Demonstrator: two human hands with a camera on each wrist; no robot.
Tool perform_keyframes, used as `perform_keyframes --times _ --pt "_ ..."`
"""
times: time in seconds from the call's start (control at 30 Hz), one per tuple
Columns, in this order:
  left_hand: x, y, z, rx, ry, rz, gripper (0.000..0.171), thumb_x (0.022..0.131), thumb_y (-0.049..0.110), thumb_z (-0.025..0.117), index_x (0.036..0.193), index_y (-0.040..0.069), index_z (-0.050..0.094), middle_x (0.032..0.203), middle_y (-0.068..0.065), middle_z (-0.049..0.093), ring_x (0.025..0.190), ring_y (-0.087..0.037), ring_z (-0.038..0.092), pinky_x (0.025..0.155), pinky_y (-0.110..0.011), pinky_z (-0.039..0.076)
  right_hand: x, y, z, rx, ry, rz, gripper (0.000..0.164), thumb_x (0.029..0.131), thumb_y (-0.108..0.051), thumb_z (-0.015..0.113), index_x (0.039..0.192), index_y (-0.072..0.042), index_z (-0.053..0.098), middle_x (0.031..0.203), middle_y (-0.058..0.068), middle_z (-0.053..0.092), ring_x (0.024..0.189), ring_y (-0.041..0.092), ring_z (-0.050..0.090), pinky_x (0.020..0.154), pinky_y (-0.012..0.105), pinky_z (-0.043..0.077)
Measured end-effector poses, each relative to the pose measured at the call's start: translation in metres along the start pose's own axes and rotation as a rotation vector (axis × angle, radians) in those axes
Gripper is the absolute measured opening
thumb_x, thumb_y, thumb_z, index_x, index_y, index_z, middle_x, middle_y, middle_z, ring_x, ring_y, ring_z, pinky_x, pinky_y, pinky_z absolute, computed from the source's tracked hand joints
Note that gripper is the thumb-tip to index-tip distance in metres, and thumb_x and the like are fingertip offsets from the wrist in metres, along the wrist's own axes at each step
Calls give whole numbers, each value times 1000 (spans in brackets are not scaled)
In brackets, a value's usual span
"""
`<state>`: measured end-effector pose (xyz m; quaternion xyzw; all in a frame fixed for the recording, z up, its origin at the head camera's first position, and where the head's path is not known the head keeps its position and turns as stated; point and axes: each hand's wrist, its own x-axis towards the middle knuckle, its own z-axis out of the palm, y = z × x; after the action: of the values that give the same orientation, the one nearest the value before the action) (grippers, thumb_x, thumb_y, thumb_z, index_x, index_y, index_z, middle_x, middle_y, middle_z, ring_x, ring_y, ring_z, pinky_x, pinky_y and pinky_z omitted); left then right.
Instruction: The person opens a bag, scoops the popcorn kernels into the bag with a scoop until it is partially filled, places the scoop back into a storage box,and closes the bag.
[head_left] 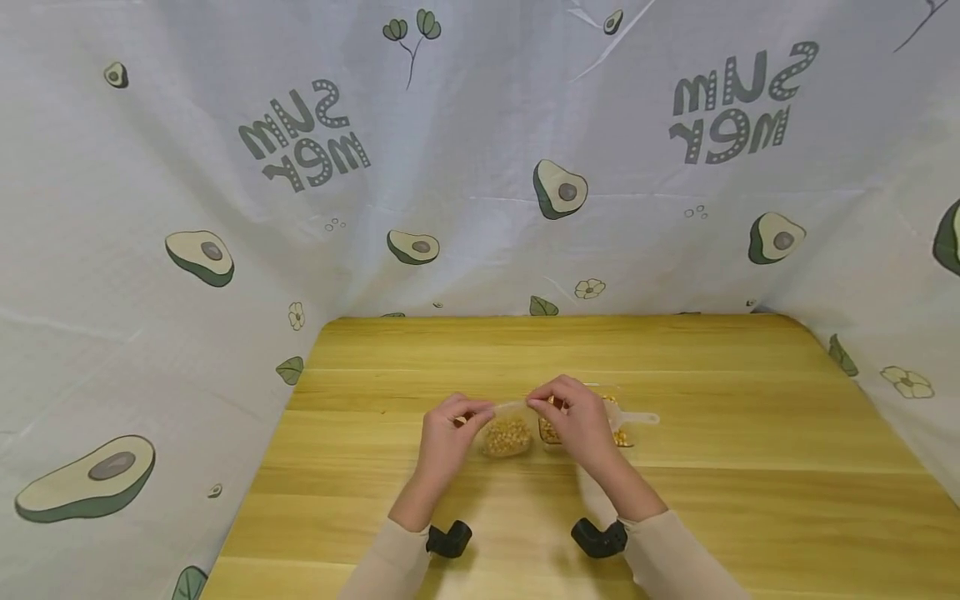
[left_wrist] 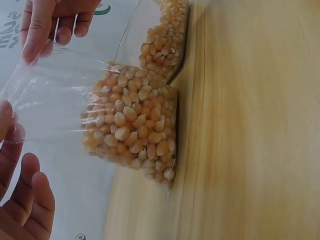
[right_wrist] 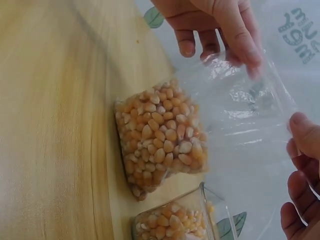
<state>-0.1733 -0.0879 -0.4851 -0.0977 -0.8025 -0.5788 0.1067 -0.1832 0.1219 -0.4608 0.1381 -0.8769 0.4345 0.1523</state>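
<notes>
A clear plastic bag (left_wrist: 125, 120) with corn kernels filling its lower part stands upright on the wooden table. My left hand (head_left: 448, 433) pinches one top corner of the bag between thumb and fingers. At the opposite corner my right hand (head_left: 576, 421) pinches the bag the same way. The thin upper film is stretched between the two hands, above the kernels (right_wrist: 160, 135). Just right of the bag is a clear rectangular container (right_wrist: 202, 192) holding more kernels, partly hidden behind my right hand in the head view.
A scoop with a pale handle (head_left: 641, 418) lies in the container, its handle sticking out to the right. The wooden table (head_left: 360, 500) meets a white curtain (head_left: 480, 142) printed with avocados at its back and sides.
</notes>
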Motion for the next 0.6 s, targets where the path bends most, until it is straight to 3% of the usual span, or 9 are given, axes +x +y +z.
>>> perform_keyframes --times 0.23,0.43,0.6 --pt "1 -2 -2 -19 22 -1 8 89 27 75 93 22 80 85 3 70 79 -5 61 65 -21 51 2 0 3 -21 -32 5 4 89 -21 75 93 -18 75 87 -6 67 75 9 52 66 27 47" --pt "1 -4 -2 -34 31 38 9 90 24 75 92 16 80 85 -2 70 79 -5 61 63 -22 52 8 -7 11 -91 -92 -117 17 81 -20 83 96 -19 76 95 -3 71 85 18 58 73 33 48" --pt "0 -5 -2 -49 22 35 10 90 25 75 93 16 79 86 -3 69 79 -6 61 63 -22 52 11 -12 19 -137 -100 -191 13 81 -23 83 91 -19 76 90 -4 71 82 22 58 71 30 43"
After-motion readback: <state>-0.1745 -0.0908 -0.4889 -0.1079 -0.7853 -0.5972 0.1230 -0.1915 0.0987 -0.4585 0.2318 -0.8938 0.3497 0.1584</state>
